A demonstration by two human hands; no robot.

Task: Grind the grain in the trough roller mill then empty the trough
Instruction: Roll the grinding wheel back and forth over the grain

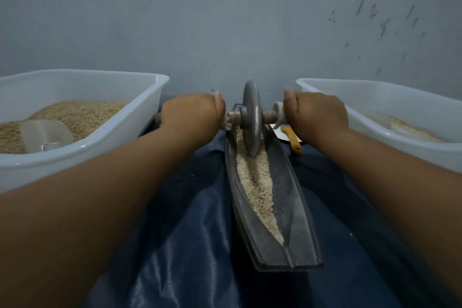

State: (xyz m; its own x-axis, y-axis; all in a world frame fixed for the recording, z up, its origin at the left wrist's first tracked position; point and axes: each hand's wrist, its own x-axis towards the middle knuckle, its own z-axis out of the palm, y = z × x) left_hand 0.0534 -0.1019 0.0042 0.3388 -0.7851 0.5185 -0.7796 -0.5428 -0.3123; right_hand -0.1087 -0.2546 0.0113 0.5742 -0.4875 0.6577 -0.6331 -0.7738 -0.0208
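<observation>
A long dark metal trough (297,210) lies on a blue sheet and runs away from me. Pale grain (257,187) fills its groove. A grey roller disc (252,117) stands upright in the far part of the trough, on an axle that sticks out both sides. My left hand (193,115) grips the left handle of the axle. On the other side, my right hand (317,114) grips the right handle. Both handles are mostly hidden under the fingers.
A white tub (150,97) on the left holds brown grain and a clear scoop (46,134). On the right stands a second white tub (375,120) with a thin layer of pale meal. A yellow-handled brush (292,139) lies beside the trough. A grey wall rises close behind.
</observation>
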